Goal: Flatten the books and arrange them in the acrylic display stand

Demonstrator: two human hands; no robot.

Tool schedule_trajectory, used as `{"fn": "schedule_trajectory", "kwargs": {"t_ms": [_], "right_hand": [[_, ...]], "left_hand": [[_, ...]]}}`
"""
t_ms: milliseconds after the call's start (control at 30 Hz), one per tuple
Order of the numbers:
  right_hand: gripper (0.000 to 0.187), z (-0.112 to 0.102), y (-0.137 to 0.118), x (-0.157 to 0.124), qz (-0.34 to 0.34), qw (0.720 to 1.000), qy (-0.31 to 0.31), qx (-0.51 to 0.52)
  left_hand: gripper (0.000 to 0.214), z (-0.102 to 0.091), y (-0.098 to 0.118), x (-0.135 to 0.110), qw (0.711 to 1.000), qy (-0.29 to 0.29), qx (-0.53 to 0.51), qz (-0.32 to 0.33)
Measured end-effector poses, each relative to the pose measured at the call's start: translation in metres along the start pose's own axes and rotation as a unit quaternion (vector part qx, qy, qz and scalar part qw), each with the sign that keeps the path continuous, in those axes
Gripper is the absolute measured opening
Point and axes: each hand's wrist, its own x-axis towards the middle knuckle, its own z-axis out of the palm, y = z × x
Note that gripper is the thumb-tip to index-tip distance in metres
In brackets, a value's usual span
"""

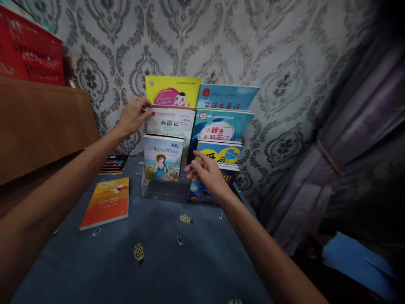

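My left hand (133, 115) pinches the upper left edge of a white book (169, 120), which stands in the left column of a clear rack (146, 185). Behind that book rises a yellow book (172, 86); in front of it stands a book with a girl in a hat on its cover (163, 157). My right hand (205, 169) hovers by the right column with fingers apart and slightly bent, holding nothing visible. It partly covers a blue and yellow book (232, 152) and a dark blue book (202, 192). Two teal-blue books, one lower (223, 124) and one upper (228, 95), stand behind these.
An orange book (109, 202) lies flat on the dark blue patterned cloth (158, 261), left of the rack. Farther back is a small dark stack of books (114, 164). A wooden cabinet (44, 122) bears a red basket (31, 50). A tied curtain (313, 164) hangs at right.
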Motion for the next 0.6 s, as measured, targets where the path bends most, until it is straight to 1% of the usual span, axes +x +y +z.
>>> {"fn": "schedule_trajectory", "kwargs": {"t_ms": [167, 267, 367, 500, 600], "right_hand": [[0.074, 0.024, 0.0, 0.012, 0.062, 0.998, -0.011, -0.003], [0.072, 0.034, 0.003, 0.019, 0.087, 0.996, -0.012, -0.002], [0.07, 0.038, 0.004, 0.026, 0.087, 0.996, 0.004, 0.004], [0.084, 0.04, 0.006, 0.033, 0.101, 0.994, 0.046, 0.024], [0.091, 0.041, 0.008, 0.034, 0.116, 0.991, 0.054, 0.041]], "left_hand": [[0.016, 0.0, -0.005, 0.007, 1.0, -0.018, 0.025, 0.006], [0.016, -0.001, -0.004, 0.009, 0.999, -0.026, 0.023, 0.006], [0.014, -0.002, 0.0, 0.009, 0.999, -0.029, 0.019, 0.009], [0.014, -0.004, 0.004, 0.008, 0.999, -0.034, 0.03, 0.004], [0.012, -0.005, 0.005, 0.007, 0.999, -0.037, 0.027, 0.0]]}}
